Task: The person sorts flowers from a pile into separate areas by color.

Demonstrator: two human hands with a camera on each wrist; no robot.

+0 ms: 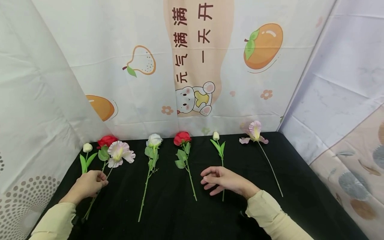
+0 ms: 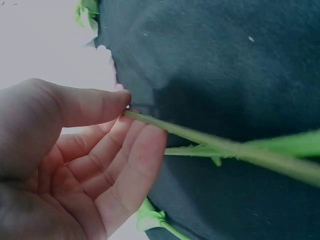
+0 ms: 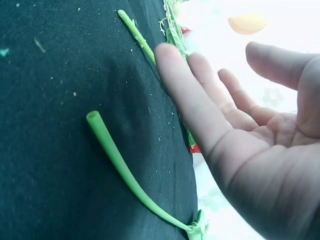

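Note:
At the left of the head view, my left hand pinches the thin stem of a pink-and-white iris between thumb and fingers. Behind it lie a red rose and a white tulip, their stems partly hidden by the hand. My right hand hovers with relaxed, slightly bent fingers over the stem of another white tulip, holding nothing. In the right wrist view, the fingers spread apart beside that tulip's green stem.
A white rose and a second red rose lie between the hands on the black cloth. Another pink iris lies at the right. Printed white curtains stand behind and at both sides.

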